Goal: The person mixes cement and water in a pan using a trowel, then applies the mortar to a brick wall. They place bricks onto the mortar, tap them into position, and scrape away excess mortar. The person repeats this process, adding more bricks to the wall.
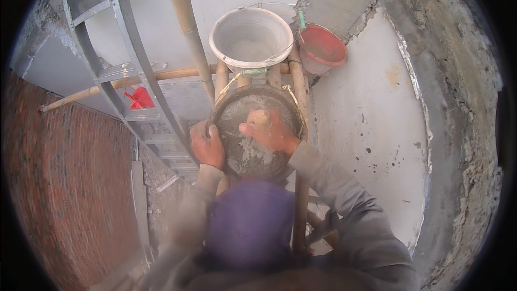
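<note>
Only the head view on my end: the left hand (207, 144) sits at the left rim of the mortar bucket (225, 98), probably steadying it on those round bamboo poles (299, 82); can't tell how tightly its fingers close. The right hand (273, 130) is clamped round a wooden handle (262, 118) over the mortar. White tub (229, 32) just beyond, maybe for easy reach; red bucket (327, 44) far right.

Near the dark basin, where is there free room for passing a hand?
Likely gap: right of the dark basin, between the red bucket and right sleeve; depth is uncertain. Crowded: left, where the left hand sits between basin and ladder; and beyond, where the pale bucket stands close.
</note>
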### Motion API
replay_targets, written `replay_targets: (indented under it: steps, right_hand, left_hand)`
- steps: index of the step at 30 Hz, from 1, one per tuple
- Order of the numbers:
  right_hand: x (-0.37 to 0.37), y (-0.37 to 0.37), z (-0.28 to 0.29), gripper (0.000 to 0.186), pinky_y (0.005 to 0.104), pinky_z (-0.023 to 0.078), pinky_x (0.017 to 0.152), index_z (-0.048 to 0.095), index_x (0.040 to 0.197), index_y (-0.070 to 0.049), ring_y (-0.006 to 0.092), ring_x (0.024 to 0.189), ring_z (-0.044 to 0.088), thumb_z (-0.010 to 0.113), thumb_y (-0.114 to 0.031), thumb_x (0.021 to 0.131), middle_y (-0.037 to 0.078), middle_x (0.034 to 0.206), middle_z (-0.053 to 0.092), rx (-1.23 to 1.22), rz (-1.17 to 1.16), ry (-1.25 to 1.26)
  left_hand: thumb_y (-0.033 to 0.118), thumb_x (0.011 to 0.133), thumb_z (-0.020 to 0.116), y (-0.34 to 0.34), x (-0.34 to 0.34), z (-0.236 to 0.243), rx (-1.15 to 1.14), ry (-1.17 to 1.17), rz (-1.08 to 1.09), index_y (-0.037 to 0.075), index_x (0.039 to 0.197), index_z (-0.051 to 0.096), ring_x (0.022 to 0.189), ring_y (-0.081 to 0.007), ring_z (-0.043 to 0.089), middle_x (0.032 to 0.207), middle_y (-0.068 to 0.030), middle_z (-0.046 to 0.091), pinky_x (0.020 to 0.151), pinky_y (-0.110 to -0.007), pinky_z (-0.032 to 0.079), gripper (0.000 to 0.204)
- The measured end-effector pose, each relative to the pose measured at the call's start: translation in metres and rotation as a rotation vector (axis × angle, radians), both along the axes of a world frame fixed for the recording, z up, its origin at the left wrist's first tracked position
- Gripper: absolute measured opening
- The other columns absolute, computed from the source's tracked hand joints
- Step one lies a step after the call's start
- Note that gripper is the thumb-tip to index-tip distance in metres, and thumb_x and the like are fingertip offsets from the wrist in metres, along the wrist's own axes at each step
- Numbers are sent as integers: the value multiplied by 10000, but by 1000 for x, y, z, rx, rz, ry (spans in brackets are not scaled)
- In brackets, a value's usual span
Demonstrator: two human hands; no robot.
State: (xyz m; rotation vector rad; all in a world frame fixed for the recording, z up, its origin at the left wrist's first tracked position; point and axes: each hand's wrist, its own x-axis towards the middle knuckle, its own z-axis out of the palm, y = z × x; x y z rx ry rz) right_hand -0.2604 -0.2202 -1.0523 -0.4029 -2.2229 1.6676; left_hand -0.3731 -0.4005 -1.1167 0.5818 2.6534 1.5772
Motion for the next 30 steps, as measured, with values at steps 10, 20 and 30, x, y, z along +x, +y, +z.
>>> replay_targets:
  steps: [10, 20, 30]
  right_hand:
    - [10, -4, 41, 218, 360, 471, 634, 718, 840, -24, 116, 672, 594, 757, -186, 980, -4, 708, 650, 360, 132, 171]
    - [-6, 9, 149, 340, 292, 425, 486, 700, 862, 7, 78, 536, 529, 742, -265, 1062, -11, 617, 576, -152, -372, 493]
    - [22, -1, 26, 315, 411, 472, 710, 722, 860, -25, 200, 663, 615, 737, -294, 1022, 59, 790, 717, -103, 237, 35]
  left_hand:
    - [185, 1016, 616, -2, -1, 6, -87, 23, -25, -10, 1190, 753, 1178, -405, 632, 1192, -216, 703, 1050, -483, 487, 296]
    - [156, 1036, 634, 0, 7, 3, 19, -46, 0, -11, 1186, 752, 1175, -394, 640, 1178, -215, 712, 1046, -476, 489, 254]
    - [211, 1023, 659, 1, 2, 6, -150, 72, 33, 16, 1198, 760, 1240, -375, 628, 1283, -167, 696, 1068, -481, 491, 280]
